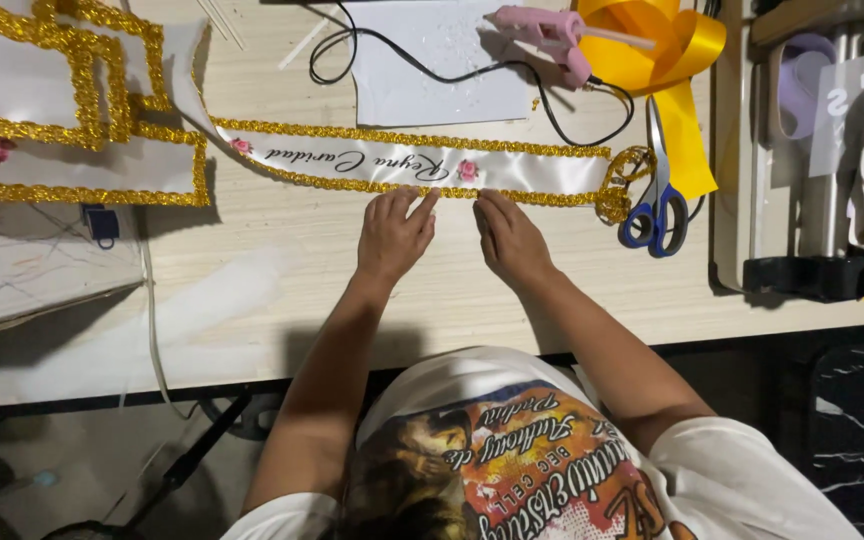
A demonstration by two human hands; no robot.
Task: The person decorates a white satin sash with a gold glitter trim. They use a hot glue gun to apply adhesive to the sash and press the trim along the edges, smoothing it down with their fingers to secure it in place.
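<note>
A white satin sash (542,170) with gold glitter trim, black script and small pink roses lies flat across the wooden table (282,240). My left hand (393,236) and my right hand (510,238) rest side by side on the table, palms down. Their fingertips press on the gold trim along the sash's near edge, between the two roses. Neither hand grips anything.
Blue-handled scissors (656,215) lie just right of the sash's end, beside a coil of gold trim (617,190). A pink glue gun (550,36) with black cord, white paper and yellow ribbon (677,60) sit behind. More gold-trimmed sash pieces (72,160) lie left; a rack stands right.
</note>
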